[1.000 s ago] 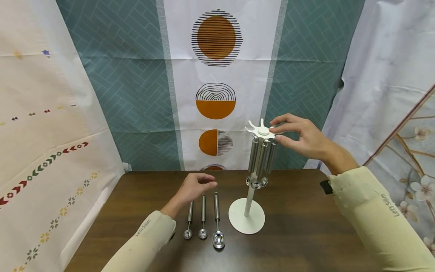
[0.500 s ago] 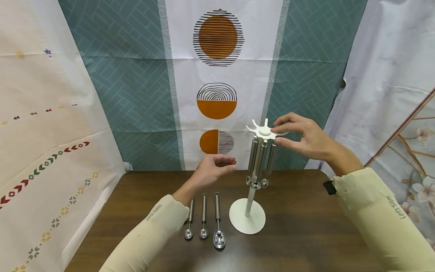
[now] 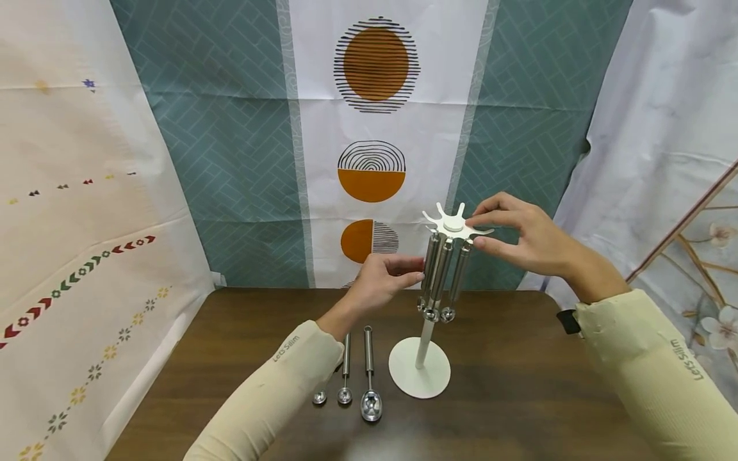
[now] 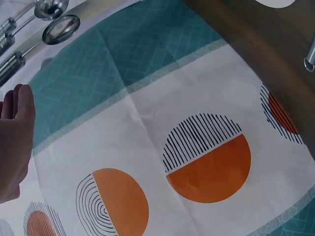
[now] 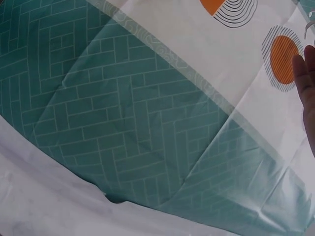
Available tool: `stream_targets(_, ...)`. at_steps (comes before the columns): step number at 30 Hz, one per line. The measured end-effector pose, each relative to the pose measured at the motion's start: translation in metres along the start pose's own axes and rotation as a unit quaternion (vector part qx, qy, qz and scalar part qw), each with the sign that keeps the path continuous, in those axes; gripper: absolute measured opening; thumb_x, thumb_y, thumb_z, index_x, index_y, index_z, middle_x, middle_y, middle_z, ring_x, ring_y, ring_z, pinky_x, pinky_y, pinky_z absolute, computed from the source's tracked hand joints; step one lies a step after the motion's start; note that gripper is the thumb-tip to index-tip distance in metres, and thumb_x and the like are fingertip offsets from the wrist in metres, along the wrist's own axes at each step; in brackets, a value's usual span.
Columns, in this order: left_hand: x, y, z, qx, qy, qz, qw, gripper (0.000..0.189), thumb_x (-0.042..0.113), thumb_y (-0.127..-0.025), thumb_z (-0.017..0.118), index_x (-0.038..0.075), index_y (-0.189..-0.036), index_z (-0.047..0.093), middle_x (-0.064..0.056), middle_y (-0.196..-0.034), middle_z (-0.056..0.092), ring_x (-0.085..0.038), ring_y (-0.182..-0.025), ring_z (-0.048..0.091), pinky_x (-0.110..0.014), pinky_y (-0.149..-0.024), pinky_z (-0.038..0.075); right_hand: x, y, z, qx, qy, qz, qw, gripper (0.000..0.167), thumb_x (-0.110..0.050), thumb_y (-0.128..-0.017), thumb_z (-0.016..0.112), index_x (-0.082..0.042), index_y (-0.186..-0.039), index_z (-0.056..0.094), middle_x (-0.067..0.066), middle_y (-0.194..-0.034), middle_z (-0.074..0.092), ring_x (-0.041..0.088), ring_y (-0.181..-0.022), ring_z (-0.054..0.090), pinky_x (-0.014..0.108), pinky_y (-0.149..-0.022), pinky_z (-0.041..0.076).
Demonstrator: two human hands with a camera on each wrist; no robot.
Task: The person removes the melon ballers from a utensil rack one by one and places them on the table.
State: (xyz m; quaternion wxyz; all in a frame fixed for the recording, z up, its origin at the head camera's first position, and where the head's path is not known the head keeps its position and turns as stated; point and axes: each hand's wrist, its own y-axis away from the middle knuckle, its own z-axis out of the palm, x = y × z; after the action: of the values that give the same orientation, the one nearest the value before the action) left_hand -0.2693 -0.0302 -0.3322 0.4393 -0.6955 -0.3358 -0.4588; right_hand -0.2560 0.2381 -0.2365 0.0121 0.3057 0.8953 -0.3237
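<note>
A white stand with a round base (image 3: 403, 378) and a star-shaped hook top (image 3: 453, 223) stands upright on the table. Several long-handled steel scoops (image 3: 441, 272) hang from it, bowls down. My right hand (image 3: 527, 237) pinches the right side of the hook top between thumb and index finger. My left hand (image 3: 383, 278) reaches in from the left, fingers extended and a little apart, tips right at the leftmost hanging handle. In the left wrist view, hanging scoop bowls (image 4: 61, 29) show above the left hand (image 4: 12, 142). Only the edge of the right hand (image 5: 307, 88) shows in its wrist view.
Left of the base, three steel scoops lie on the brown table (image 3: 507, 384): an oval-bowled one (image 3: 371, 404) and two small round-bowled ones, one largely hidden by the left sleeve (image 3: 277, 384). A patterned cloth (image 3: 230, 160) hangs behind the table.
My left hand has risen and moved right, from above the lying scoops to the hanging ones. The hook top has turned slightly, with my right hand staying at it.
</note>
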Motion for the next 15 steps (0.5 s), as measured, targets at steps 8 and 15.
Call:
stream_targets(8,0.0025,-0.0062,0.0073,-0.002,0.018,0.0,0.9998,0.03,-0.002,-0.088,0.074,-0.006,-0.117,0.07,-0.017,-0.111,0.072,-0.02,-0.099,0.07,-0.028,-0.087,0.055,-0.0052,-0.0023,-0.004,-0.01,0.023,0.03,0.9993,0.04,-0.019,-0.085,0.08,-0.006,-0.122,0.071,0.004,-0.114,0.061,0.021,-0.101,0.058,0.029,-0.078,0.042)
stream_targets(15,0.0012,-0.008,0.0076,-0.003,-0.007,0.016,0.9998,0.027,-0.002,-0.088,0.074,-0.006,-0.114,0.071,-0.016,-0.108,0.073,-0.02,-0.097,0.07,-0.028,-0.086,0.055,-0.0093,-0.0044,-0.0063,-0.04,0.018,0.069,0.9966,0.052,-0.02,-0.087,0.079,-0.003,-0.134,0.063,0.005,-0.116,0.061,0.021,-0.105,0.058,0.037,-0.08,0.044)
